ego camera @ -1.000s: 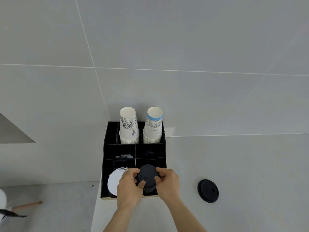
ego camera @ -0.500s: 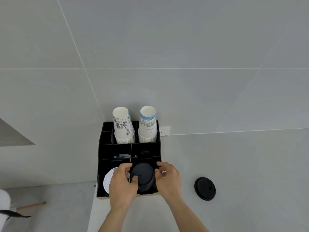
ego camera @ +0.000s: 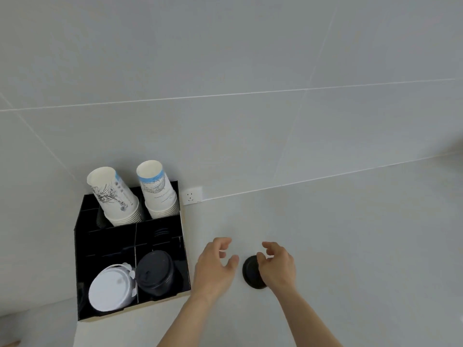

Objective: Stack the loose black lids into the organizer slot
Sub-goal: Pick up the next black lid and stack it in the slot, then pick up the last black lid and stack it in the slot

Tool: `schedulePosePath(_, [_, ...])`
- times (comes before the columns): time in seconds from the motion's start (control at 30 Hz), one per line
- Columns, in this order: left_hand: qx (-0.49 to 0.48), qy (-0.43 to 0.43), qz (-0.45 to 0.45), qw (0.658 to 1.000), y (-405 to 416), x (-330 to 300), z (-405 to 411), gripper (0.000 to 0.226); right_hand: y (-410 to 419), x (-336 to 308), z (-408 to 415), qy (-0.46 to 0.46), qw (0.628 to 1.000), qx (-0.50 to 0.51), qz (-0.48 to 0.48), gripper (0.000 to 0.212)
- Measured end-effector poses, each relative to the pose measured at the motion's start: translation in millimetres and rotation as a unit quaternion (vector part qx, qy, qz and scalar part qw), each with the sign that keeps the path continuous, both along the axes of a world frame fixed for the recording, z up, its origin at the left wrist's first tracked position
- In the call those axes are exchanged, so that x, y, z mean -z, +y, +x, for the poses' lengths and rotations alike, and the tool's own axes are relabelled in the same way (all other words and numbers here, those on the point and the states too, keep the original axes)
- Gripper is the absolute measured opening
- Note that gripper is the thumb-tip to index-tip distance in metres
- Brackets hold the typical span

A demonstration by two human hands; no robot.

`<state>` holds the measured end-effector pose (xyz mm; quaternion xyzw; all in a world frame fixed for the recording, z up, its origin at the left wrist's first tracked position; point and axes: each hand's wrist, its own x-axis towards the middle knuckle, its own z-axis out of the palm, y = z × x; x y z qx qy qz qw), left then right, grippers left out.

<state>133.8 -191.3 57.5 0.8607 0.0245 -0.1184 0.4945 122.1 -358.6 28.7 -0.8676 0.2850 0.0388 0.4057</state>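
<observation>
A loose black lid [ego camera: 251, 272] is touched on the pale counter [ego camera: 350, 246] by the curled right hand [ego camera: 278, 266]; the left hand [ego camera: 215, 266] is held open beside it; the black organizer [ego camera: 82, 246] is set against the grey tiled wall [ego camera: 225, 71].

Left hand [ego camera: 215, 265] open, fingers curled, palm inward; right hand [ego camera: 276, 265] arched downward, fingers spread.

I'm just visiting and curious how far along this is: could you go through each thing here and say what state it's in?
Loose black lid: flat on the counter, right fingers on it.
Black lid stack: in the organizer's front right slot.
White lids: stacked in the front left slot.
Paper cups: two nested stacks, upside down, leaning, in the back slots.
Organizer: on the counter by the wall.
Left hand: open, empty.
Right hand: not yet closed.
</observation>
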Motion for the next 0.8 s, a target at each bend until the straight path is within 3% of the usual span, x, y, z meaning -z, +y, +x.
schedulePosePath(0.27, [0.041, 0.179, -0.004, 0.983, -47.0, 35.5, -13.5, 0.067, -32.6, 28.3, -17.2, 0.065, 0.993, -0.028, 0.091, 0.057])
schedulePosePath(0.47, [0.058, 0.269, -0.079, 0.958, -58.8, 40.0, -18.3, 0.076, -37.4, 37.9, -22.4, 0.116, 0.978, -0.032, 0.171, 0.070])
schedulePosePath(0.67, [0.049, 0.303, -0.117, 0.944, -58.1, 43.7, -18.5, 0.089, -36.0, 37.8, -21.6, 0.124, 0.976, -0.026, 0.178, 0.070])
schedulePosePath(0.8, [0.024, 0.294, -0.130, 0.946, -50.8, 42.1, -18.2, 0.092, -29.9, 34.5, -21.0, 0.115, 0.975, -0.001, 0.192, 0.058])
